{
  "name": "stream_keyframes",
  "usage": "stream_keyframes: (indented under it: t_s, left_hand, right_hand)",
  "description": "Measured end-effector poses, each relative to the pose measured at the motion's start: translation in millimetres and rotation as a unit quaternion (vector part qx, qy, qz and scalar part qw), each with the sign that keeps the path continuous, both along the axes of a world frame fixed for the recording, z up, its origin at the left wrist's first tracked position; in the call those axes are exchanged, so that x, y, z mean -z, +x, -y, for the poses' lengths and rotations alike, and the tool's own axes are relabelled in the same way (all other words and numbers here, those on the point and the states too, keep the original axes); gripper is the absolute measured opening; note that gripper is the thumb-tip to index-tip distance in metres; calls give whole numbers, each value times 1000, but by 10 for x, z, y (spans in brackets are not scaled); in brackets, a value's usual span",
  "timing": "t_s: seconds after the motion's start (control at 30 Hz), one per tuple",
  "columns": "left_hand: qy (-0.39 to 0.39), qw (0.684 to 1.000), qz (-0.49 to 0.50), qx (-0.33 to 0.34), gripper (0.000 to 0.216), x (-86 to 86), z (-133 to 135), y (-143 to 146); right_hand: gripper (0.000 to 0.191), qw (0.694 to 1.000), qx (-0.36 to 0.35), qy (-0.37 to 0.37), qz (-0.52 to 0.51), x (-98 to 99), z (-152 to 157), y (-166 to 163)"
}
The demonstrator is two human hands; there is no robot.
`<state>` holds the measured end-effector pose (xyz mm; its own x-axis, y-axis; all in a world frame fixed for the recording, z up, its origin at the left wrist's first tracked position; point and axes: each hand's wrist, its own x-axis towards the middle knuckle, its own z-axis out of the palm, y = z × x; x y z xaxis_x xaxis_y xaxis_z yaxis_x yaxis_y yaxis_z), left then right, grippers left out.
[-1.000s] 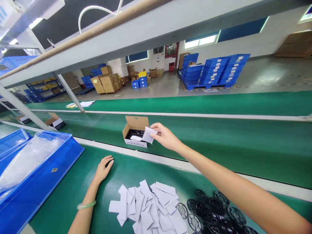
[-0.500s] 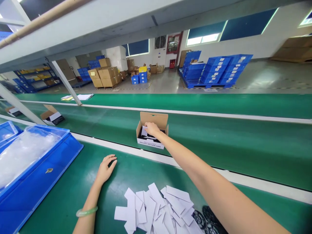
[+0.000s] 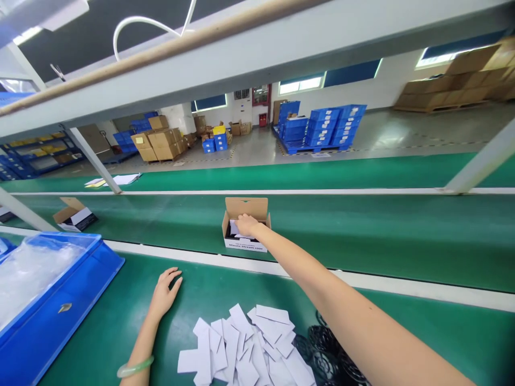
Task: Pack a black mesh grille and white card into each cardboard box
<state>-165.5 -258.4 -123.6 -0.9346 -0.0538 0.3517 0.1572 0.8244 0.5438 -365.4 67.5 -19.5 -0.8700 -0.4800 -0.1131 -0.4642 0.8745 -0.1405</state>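
Observation:
My right hand (image 3: 247,225) reaches into an open cardboard box (image 3: 246,245) with a white printed front and a raised brown lid. Its fingers are closed on a white paper piece (image 3: 234,228) in the box, with dark contents around it; the fingertips are partly hidden. My left hand (image 3: 164,290), a pale green bangle on its wrist, lies open and without a load on the green work surface. Between my forearms spreads a heap of folded white paper pieces (image 3: 241,348). Black round openwork parts (image 3: 324,364) lie beside the heap, partly under my right forearm.
A blue bin (image 3: 60,316) with clear plastic bags stands at the left. Another open box (image 3: 76,214) sits farther left on the green belt (image 3: 362,236). A white rail (image 3: 386,287) separates belt and work surface. A grey beam (image 3: 241,69) crosses overhead, with posts at both sides.
The view has shifted to the right and tilted slightly up. My right hand stays in the box, a little deeper among its contents. My left hand rests as before.

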Motion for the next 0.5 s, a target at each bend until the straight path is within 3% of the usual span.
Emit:
stream_keyframes:
  t_s: [0.2,0.5]
  left_hand:
    - [0,1000,2,2,38,5,14,2]
    - [7,1000,8,-2,39,31,31,-12]
  right_hand:
    - [13,995,57,-78,-5,97,-146,60]
    - [12,987,72,-145,1,223,-547,35]
